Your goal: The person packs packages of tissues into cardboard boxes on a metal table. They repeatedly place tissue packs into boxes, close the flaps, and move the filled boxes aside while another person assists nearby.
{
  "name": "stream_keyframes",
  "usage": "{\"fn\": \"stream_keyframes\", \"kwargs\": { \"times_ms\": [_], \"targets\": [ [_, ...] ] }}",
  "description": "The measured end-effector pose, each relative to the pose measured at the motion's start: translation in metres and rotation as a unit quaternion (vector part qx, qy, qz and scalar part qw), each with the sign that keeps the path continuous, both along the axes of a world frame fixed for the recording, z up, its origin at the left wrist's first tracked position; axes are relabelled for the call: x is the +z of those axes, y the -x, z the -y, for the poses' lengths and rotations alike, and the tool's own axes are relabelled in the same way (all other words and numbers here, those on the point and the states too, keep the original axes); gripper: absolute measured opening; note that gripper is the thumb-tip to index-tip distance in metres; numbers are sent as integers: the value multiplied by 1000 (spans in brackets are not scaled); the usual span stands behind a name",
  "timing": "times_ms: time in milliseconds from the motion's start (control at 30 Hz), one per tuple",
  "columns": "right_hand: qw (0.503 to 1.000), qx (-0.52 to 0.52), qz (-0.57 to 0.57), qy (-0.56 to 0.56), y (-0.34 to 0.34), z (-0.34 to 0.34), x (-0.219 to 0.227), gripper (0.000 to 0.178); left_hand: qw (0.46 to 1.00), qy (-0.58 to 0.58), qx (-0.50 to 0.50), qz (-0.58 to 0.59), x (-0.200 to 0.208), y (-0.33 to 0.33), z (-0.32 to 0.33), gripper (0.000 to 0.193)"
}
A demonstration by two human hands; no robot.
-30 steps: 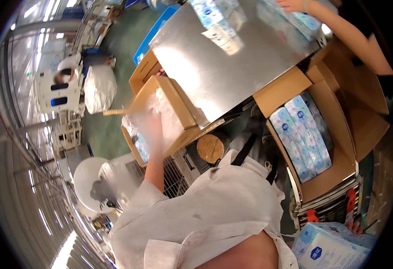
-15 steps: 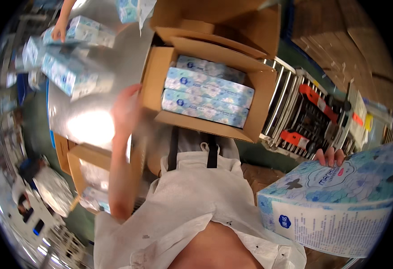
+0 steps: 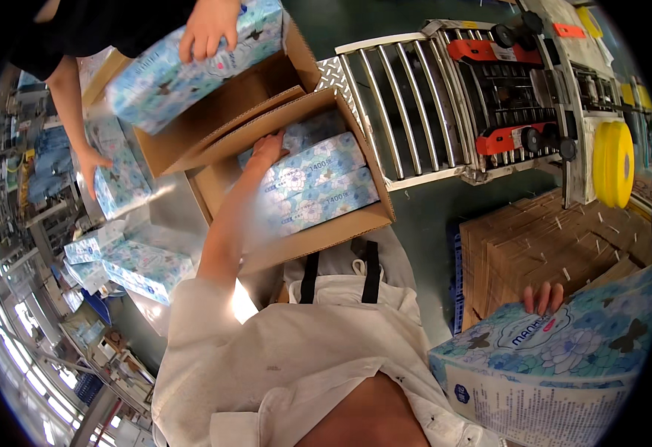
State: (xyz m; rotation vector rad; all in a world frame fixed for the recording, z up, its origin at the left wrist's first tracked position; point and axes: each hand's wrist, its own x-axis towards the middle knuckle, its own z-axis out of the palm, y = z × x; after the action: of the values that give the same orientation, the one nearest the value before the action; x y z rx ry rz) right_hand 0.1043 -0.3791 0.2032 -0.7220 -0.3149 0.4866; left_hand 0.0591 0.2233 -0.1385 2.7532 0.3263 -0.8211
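Note:
My left hand [image 3: 268,147] is inside an open cardboard box [image 3: 294,249], its partly visible fingers stretched out against the far pack in it. Blue floral tissue packs [image 3: 326,175] lie side by side in that box, the far one lower and in shadow. At the right, my right hand [image 3: 543,298] grips the top edge of a large blue floral tissue pack [image 3: 542,372], held against my side. Only its fingertips show; the rest is behind the pack.
Beyond the box, a co-worker's hand [image 3: 210,30] holds another floral pack [image 3: 192,71] over a second open carton [image 3: 184,149]; their other hand [image 3: 89,167] touches a pack. More packs [image 3: 147,268] lie on the metal table. A roller conveyor [image 3: 408,104] and stacked flattened cartons [image 3: 519,246] stand right.
My left hand has moved from beside the box into it. My right hand keeps its grip on the pack. The view has turned, and a co-worker now holds a pack over the farther carton.

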Motion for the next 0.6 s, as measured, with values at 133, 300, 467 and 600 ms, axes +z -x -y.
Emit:
{"fn": "stream_keyframes", "kwargs": {
  "times_ms": [133,300,467,600],
  "targets": [
    [998,68,-6,2,-9,6,-5,21,998,55,3,-4,1,-2,-8,26],
    [993,117,14,8,-36,-11,-9,18,993,40,47,102,37,36,-6,18],
    [993,102,-17,62,-25,-47,23,23,936,151,203,244,197,93,27,14],
    [972,108,-105,182,-3,-90,64,32,825,328,366,279,262,178,76,11]
  ]
}}
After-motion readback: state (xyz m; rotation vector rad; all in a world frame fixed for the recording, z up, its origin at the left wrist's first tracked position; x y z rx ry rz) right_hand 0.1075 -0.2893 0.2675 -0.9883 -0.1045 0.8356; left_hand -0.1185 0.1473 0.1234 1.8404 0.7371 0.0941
